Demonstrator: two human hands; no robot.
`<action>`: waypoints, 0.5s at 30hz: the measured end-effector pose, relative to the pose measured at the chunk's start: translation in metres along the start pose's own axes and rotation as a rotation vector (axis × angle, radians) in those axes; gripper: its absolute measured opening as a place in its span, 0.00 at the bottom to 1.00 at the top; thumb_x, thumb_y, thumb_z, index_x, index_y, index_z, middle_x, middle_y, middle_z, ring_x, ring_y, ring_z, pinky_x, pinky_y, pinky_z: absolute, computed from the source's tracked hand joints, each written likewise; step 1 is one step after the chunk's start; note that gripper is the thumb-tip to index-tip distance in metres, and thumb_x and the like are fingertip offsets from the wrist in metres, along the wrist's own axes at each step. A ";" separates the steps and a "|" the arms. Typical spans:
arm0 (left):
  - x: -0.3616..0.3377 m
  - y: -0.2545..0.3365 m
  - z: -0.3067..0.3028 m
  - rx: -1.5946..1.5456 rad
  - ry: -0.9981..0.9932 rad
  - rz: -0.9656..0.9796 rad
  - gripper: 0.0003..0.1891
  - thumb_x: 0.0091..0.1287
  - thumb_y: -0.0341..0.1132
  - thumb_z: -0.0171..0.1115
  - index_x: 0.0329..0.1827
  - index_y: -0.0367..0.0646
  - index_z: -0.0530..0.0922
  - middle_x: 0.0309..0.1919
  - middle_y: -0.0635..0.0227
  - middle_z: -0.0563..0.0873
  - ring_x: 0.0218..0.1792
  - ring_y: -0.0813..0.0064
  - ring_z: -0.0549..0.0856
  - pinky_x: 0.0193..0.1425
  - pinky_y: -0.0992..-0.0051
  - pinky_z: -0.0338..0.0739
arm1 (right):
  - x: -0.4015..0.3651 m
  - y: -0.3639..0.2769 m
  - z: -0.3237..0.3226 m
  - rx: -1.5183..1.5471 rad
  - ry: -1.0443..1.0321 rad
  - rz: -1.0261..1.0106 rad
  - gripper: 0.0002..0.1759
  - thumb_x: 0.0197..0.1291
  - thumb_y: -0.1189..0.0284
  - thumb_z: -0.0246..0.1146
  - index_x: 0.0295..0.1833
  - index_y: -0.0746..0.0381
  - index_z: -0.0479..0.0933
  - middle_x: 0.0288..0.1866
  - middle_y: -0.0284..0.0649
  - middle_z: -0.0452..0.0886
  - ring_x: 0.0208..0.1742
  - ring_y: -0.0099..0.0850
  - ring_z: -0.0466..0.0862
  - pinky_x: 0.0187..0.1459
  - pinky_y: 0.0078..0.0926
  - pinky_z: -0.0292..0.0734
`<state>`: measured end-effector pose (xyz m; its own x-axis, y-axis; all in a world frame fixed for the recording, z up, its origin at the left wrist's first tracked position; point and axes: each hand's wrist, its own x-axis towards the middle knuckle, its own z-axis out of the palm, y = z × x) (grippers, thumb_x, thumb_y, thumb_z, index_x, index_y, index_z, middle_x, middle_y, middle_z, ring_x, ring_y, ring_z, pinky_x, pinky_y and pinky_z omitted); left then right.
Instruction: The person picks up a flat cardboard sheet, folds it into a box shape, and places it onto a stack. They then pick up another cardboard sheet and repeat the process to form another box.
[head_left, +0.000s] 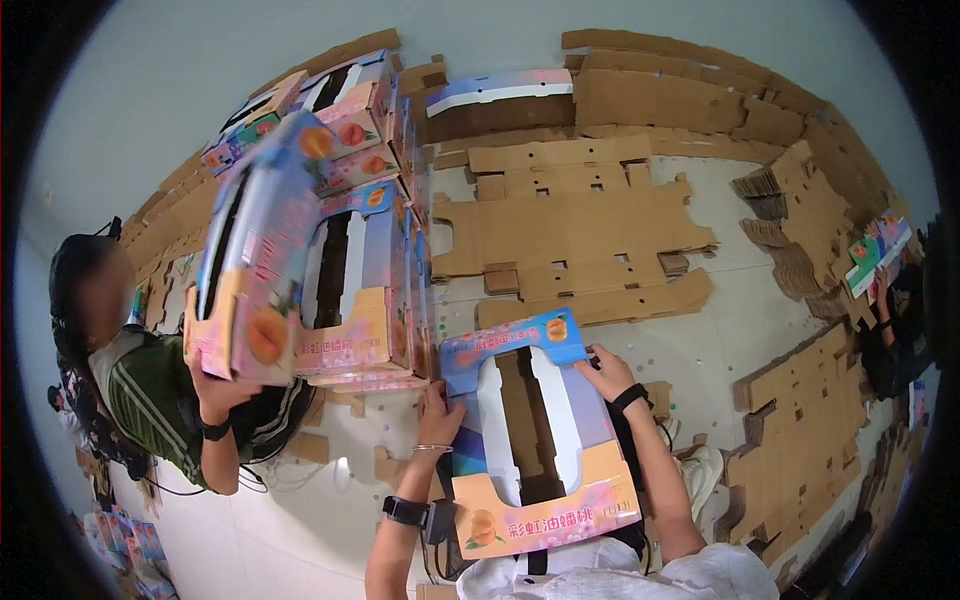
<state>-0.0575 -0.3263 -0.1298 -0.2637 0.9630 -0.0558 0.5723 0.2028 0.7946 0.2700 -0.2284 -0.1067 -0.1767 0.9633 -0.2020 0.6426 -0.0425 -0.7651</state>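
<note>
A folded peach box (555, 515), blue and orange with a long opening in its top, is in front of my body. My left hand (438, 412) is at its upper left side, fingers against the edge. At the upper right corner, my right hand (605, 374) grips the box by its blue end. To the left, a co-worker's hand (222, 392) holds up another peach box (262, 270), tilted and a little blurred, beside the stacked boxes (365, 335).
Flat brown cardboard sheets (570, 225) lie stacked on the floor (690, 350) ahead. More cardboard piles (800, 440) stand at the right, where another person (895, 330) handles a printed piece. A seated co-worker (160, 385) is close on the left.
</note>
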 end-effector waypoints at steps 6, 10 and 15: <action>0.006 0.020 0.015 -0.011 0.112 -0.033 0.26 0.57 0.36 0.66 0.54 0.34 0.64 0.48 0.45 0.76 0.50 0.45 0.76 0.54 0.60 0.71 | -0.006 -0.019 0.001 -0.340 0.218 -0.115 0.28 0.62 0.52 0.54 0.23 0.66 0.80 0.22 0.57 0.79 0.30 0.53 0.81 0.36 0.49 0.76; -0.004 0.025 0.013 0.124 0.167 -0.001 0.24 0.60 0.36 0.65 0.54 0.34 0.66 0.48 0.45 0.77 0.48 0.44 0.78 0.51 0.57 0.72 | -0.017 -0.043 -0.007 -0.367 0.222 -0.102 0.28 0.63 0.53 0.53 0.23 0.66 0.79 0.23 0.57 0.79 0.31 0.50 0.82 0.36 0.49 0.76; -0.006 0.038 0.002 0.161 0.226 -0.032 0.17 0.64 0.33 0.60 0.52 0.34 0.70 0.36 0.46 0.82 0.38 0.40 0.80 0.45 0.54 0.75 | -0.032 -0.052 -0.016 -0.282 0.269 -0.142 0.21 0.61 0.53 0.57 0.40 0.61 0.82 0.34 0.51 0.83 0.37 0.47 0.84 0.39 0.45 0.78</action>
<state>-0.0330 -0.3244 -0.1007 -0.4401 0.8951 0.0715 0.6722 0.2756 0.6872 0.2542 -0.2528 -0.0513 -0.1010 0.9909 0.0889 0.8116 0.1338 -0.5686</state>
